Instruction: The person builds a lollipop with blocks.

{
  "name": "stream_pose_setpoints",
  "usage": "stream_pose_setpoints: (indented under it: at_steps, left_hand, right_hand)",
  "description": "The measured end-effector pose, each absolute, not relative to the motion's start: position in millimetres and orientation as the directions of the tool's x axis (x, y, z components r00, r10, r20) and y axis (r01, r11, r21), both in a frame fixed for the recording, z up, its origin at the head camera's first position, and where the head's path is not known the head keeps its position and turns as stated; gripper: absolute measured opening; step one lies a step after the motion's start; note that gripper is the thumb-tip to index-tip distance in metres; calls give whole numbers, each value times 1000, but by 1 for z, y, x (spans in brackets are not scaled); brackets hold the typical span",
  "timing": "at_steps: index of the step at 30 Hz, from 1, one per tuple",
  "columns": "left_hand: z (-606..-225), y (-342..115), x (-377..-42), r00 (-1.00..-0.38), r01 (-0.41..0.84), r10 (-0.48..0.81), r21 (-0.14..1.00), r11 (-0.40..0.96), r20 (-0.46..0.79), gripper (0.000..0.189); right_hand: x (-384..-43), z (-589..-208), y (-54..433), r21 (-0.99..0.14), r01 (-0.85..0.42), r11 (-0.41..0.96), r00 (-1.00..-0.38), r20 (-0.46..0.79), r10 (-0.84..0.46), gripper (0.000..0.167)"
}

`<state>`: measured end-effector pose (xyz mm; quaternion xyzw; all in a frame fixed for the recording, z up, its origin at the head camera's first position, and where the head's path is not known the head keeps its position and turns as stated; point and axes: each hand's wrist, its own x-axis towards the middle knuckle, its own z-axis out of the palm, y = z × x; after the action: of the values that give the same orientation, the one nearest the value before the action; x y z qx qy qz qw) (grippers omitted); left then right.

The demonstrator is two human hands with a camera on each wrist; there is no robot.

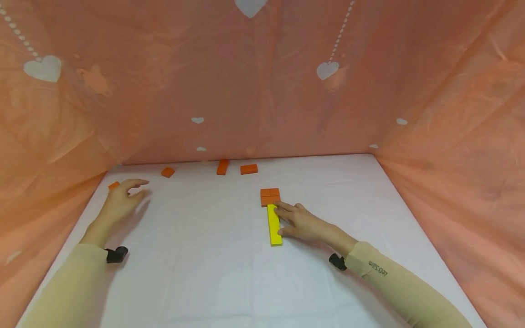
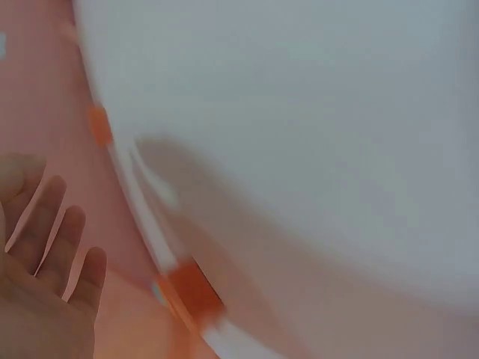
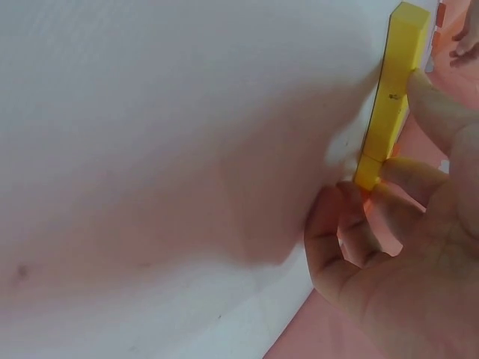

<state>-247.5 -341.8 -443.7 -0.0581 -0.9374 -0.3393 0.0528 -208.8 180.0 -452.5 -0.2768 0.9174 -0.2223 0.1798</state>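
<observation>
My right hand (image 1: 302, 222) is at the right side of a yellow bar (image 1: 274, 230) on the white table. Its thumb (image 3: 436, 108) touches the bar's side towards the near end, and its fingertips meet the far end. A seam near that end sets off a short yellow segment (image 3: 369, 170). Directly beyond the bar, a compact group of orange blocks (image 1: 270, 193) lies flat, the index fingertip at its near edge. My left hand (image 1: 120, 203) is held over the left of the table, thumb and fingers apart with nothing between them. An orange block (image 1: 114, 185) lies partly hidden behind it.
Along the back of the table lie a small orange block (image 1: 167, 172), an upright-turned orange block (image 1: 222, 167) and a sideways orange block (image 1: 248, 169). Pink curtains (image 1: 262, 100) with white hearts enclose the table (image 1: 205, 273) at the back and both sides.
</observation>
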Motion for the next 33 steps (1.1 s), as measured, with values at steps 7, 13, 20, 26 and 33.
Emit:
stream_pose_setpoints:
  at_steps: [7, 13, 20, 26, 33]
  left_hand:
    - [-447, -377, -233, -991, 123, 67, 594, 795, 115, 52]
    - [-454, -396, -227, -986, 166, 118, 580, 798, 120, 58]
    - [-464, -409, -221, -982, 189, 140, 550, 813, 130, 55]
    - [-466, -412, -216, -982, 189, 143, 542, 819, 128, 52]
    - [-461, -411, -216, -988, 152, 131, 520, 841, 77, 54]
  right_hand:
    - [-209, -451, 180, -503, -426, 753, -785, -209, -584, 70]
    - [-209, -451, 179, -506, -416, 755, -789, -212, -577, 71]
    - [-209, -452, 178, -505, -412, 758, -784, -228, -578, 72]
    - [-209, -451, 178, -505, -421, 754, -783, -217, -583, 71]
    - [-209, -452, 179, -507, -427, 749, -782, -208, -587, 71]
